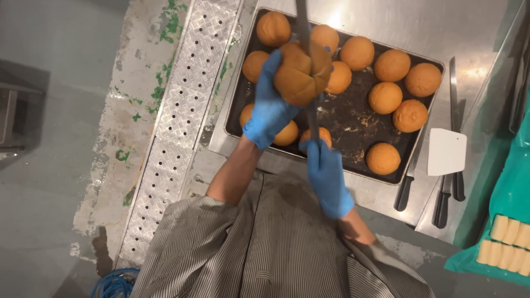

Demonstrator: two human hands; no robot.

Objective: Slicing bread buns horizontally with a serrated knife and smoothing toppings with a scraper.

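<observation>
**Inspector A:** Starting at nine o'clock, we record a perforated metal floor grate (176,127) beside the steel table (386,22). Left hand (269,110), blue-gloved, is closed around a round bun (301,74), lifted above the dark baking tray (353,118).

**Inspector B:** Confirmed. The long knife (307,66) runs from twelve towards six through that bun. Right hand (327,176), also gloved, is clenched on the handle end at roughly six o'clock of the bun.

**Inspector A:** We note more buns (392,65) lying on the tray, mostly towards one and three o'clock.

**Inspector B:** Further right, at three o'clock of the tray, a white scraper (447,152) lies over black-handled knives (441,204). At four o'clock, pale sliced pieces (505,240) rest on a teal sheet (510,187).
</observation>
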